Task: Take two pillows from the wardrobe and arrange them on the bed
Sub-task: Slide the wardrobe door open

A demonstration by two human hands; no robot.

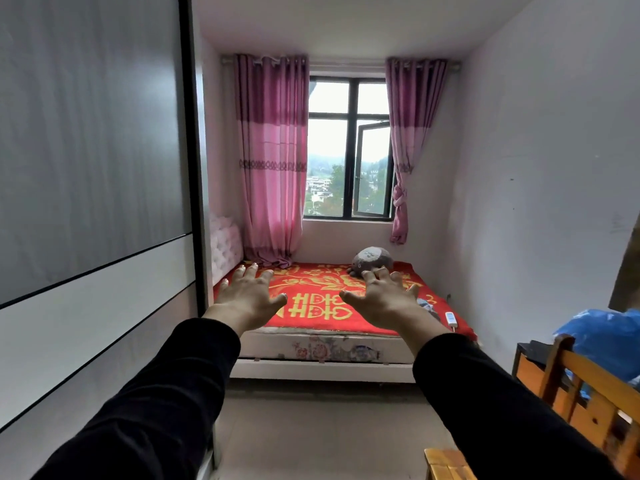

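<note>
The bed (277, 341) is right in front of me, and a red blanket (322, 289) with gold flowers covers it. I cannot tell where the pillows are. The wardrobe (86, 168) stands to the left of the bed, and its grey and white doors are closed.

My left hand (247, 292) and my right hand (384, 294) are held out in the air on my side of the bed, palms down. My fingers (250, 271) are spread wide and hold nothing.

A grey plush toy (372, 259) sits at the far end of the bed. A small white remote (450, 317) lies near the bed's right edge. A white padded headboard (225, 247) stands on the bed's left side.

Behind the bed is a window (348, 150) with pink curtains (272, 161) on both sides. To the right of the bed are a wooden chair (588, 393) and a blue bag (602, 337).
</note>
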